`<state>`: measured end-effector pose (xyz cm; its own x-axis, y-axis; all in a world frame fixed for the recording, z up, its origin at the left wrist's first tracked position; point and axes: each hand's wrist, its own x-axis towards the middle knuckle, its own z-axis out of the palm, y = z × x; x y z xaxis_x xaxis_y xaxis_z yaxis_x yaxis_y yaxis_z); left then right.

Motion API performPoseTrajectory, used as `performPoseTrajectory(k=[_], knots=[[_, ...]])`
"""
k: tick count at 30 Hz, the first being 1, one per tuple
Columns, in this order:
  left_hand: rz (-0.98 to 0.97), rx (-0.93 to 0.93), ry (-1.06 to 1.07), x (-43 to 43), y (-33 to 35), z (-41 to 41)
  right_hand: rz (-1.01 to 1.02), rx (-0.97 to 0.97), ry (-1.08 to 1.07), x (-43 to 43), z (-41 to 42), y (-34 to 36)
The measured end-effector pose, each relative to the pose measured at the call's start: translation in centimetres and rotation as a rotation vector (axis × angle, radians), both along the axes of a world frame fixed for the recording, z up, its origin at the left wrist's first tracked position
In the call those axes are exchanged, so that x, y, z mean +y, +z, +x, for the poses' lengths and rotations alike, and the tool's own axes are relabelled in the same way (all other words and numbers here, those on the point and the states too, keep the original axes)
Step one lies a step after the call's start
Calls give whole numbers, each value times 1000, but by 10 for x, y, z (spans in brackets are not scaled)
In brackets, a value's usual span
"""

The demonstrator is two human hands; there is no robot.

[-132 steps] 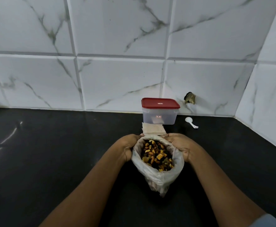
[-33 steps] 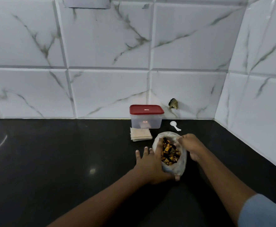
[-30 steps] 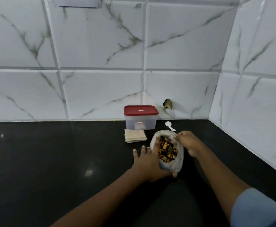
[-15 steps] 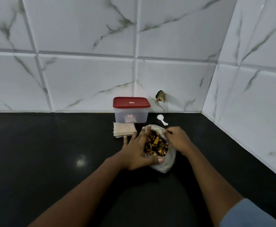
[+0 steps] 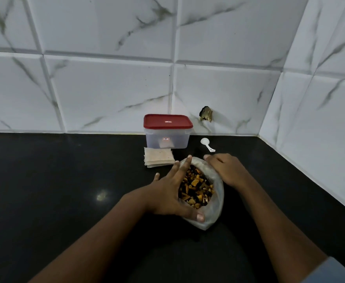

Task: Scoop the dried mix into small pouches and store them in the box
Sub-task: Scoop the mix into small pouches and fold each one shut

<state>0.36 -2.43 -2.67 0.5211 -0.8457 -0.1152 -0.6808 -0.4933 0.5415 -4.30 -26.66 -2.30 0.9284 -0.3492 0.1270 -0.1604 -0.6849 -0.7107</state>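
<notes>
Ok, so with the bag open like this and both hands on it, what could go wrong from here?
The soft open bag holds loose dried mix and seems propped only by the left hand and right hand; freeing one might let it slump and spill onto the countertop. The scoop lies beyond the bag, so reaching could nudge the rim. The box has its red lid on, needing a free hand later.
</notes>
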Motion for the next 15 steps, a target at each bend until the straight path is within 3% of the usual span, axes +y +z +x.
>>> performPoseTrajectory(k=[4, 8, 11, 15], knots=[[-46, -26, 7, -1, 2, 1, -236, -32, -204, -21, 30, 0], [-297, -137, 121, 1, -1, 7, -465, 53, -227, -54, 79, -4], [-418, -351, 218, 3, -6, 17, -503, 110, -206, -65, 105, -14], [-528, -356, 304, 0, -15, 31, -568, 131, -223, -66, 111, -24]])
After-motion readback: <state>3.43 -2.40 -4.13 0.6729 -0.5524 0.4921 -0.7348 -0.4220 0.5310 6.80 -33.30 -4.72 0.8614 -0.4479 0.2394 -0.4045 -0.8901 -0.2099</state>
